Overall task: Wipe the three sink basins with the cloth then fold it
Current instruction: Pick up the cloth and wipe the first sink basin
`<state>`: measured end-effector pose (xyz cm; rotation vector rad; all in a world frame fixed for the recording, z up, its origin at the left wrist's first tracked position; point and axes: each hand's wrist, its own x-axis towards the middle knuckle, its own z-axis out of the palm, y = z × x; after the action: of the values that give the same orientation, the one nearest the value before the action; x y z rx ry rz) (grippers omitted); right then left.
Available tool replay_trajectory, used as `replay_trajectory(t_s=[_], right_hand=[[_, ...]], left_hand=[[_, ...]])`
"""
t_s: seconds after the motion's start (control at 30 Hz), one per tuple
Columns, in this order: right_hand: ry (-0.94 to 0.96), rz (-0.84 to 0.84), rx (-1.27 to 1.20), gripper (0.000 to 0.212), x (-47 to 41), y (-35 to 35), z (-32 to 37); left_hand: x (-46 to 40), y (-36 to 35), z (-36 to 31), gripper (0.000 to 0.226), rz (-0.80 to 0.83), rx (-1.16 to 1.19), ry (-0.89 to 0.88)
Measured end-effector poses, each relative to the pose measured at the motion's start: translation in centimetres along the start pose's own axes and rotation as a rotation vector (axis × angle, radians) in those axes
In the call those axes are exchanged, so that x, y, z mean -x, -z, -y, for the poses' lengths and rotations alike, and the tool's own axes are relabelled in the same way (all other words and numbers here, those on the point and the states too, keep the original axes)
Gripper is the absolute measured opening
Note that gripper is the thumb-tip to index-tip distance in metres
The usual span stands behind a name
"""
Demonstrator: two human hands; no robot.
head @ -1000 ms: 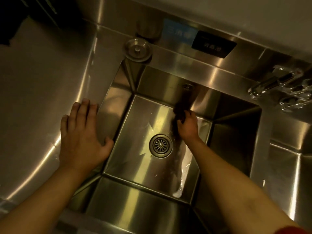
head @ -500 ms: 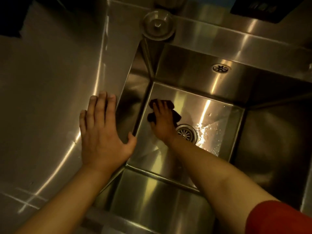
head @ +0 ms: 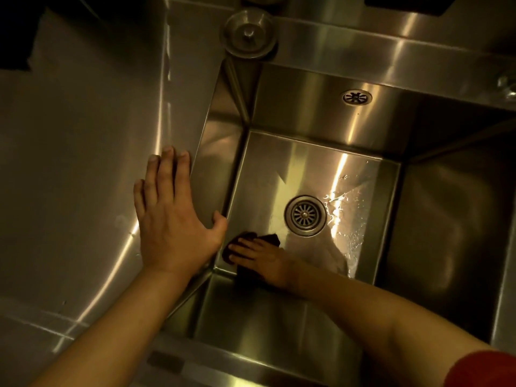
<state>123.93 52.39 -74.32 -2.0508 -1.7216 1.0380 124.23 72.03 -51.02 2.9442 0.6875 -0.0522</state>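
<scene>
A deep stainless steel sink basin fills the middle of the view, with a round drain in its floor. My right hand is down in the basin's near left corner, fingers flat and pressing a dark cloth against the floor. Part of the cloth shows past the fingertips and under the palm. My left hand rests flat and spread on the steel counter at the basin's left rim, thumb over the edge.
A round metal drain stopper lies on the ledge behind the basin's far left corner. An overflow grille sits in the back wall. Water droplets glisten on the floor right of the drain. Another basin's edge lies at the far right.
My right hand has slid the cloth from the back of the basin floor, across to the left, then toward me into the near left corner. The left hand stayed on the rim.
</scene>
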Motion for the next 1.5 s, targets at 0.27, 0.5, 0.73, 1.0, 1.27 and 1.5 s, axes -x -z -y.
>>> replay_trajectory(t_s=[0.27,0.5,0.73,1.0,1.27,1.5], right_hand=[[-0.466,-0.341,0.006,0.058,-1.5,8.5,-6.6],[-0.893,-0.524,-0.109,0.067,8.9,8.6,-11.9],[-1.017,-0.263,-0.124,0.079,16.4,1.8,-6.5],[-0.319,0.09,0.113,0.076,12.7,-2.0,0.5],[-0.326,-0.1,0.147,0.066,-0.8,1.9,0.5],[-0.612,-0.408,-0.011,0.056,-0.2,8.5,-5.7]], left_hand=[[0.0,0.6,-0.3,0.105,0.016,0.008,-0.018],[0.0,0.4,0.1,0.11,0.008,-0.009,-0.047],[0.1,0.3,0.2,0.115,-0.004,0.012,-0.069],[0.3,0.8,0.1,0.11,0.007,0.041,-0.077],[0.2,0.5,0.4,0.111,0.004,0.032,-0.08],[0.4,0.4,0.2,0.111,-0.003,0.015,-0.086]])
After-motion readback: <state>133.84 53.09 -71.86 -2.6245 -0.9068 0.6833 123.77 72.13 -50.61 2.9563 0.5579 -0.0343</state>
